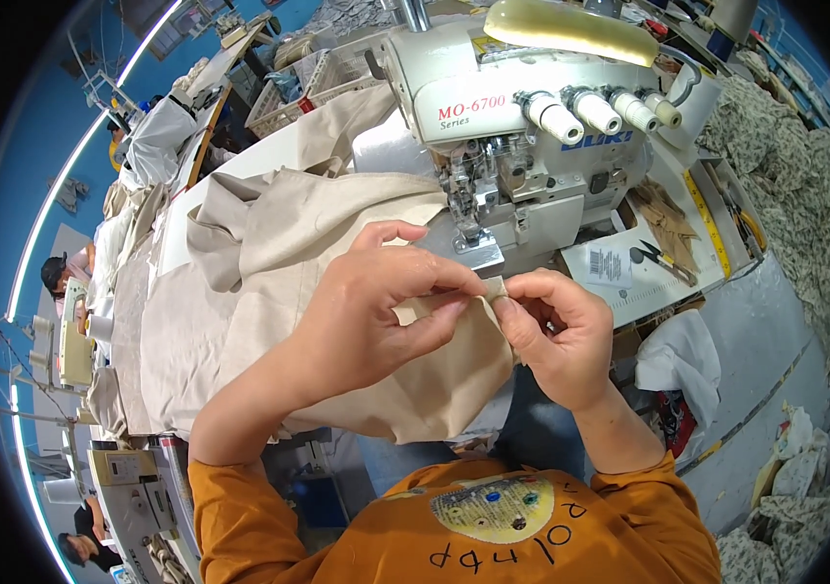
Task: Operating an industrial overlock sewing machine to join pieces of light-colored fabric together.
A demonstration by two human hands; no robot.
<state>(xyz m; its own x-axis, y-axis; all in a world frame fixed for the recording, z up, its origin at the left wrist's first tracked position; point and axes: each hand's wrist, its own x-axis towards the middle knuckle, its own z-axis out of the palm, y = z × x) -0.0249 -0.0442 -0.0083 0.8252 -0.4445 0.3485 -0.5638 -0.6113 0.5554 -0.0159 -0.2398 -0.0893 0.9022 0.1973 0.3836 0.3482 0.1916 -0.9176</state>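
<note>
Both my hands meet in front of an overlock sewing machine (473, 97), pinching the edge of a beige fabric piece (434, 389). My left hand (366, 302) grips the edge between thumb and forefinger, its other fingers partly curled. Close beside it, my right hand (561, 331) holds the same edge, thumb and fingertips closed on a small raised corner. From there the cloth hangs down over my lap and spreads left across the table. The machine's presser foot (474, 243) stands just beyond my fingers, with no cloth seen under it.
More beige cloth (269, 224) lies heaped on the table to the left. Small scissors (663, 263), a yellow measuring tape (707, 224) and a white label sit right of the machine. Patterned fabric (794, 195) is piled at far right. Behind stands a white basket (337, 73). Other people work at far left.
</note>
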